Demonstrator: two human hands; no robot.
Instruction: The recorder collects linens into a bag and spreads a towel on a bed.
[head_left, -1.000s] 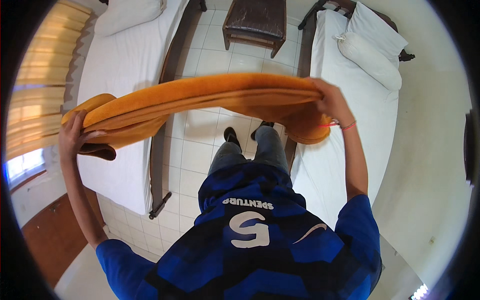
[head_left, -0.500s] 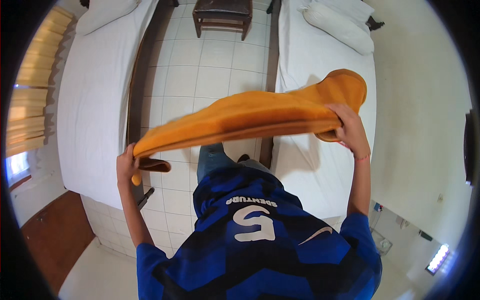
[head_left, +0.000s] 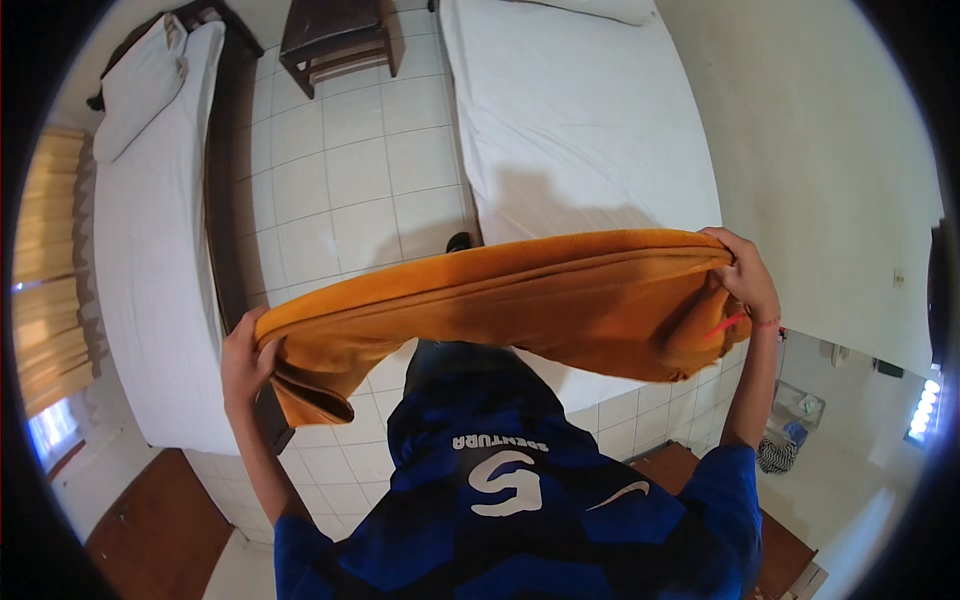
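An orange blanket (head_left: 480,283), thick and folded over along its upper edge, stretches across in front of my body. My left hand (head_left: 247,362) grips its left end, with the fingers wrapped round the cloth. At the other end my right hand (head_left: 742,270), a red band on its wrist, is closed on the right corner. Between the hands the fabric sags slightly, and its lower part hangs down toward my shirt. A loose rolled flap droops below my left hand. Bunched cloth hangs under the right one.
A white-sheeted bed (head_left: 590,120) stands on the right and another bed (head_left: 150,280) on the left. Light floor tiles (head_left: 335,165) run between them, with a dark stool (head_left: 335,38) at the far end. Brown furniture (head_left: 165,525) is at lower left.
The blanket has swung from trailing over the right bed to hanging down between my hands. My right hand has moved outward, and the view has turned toward the right bed.
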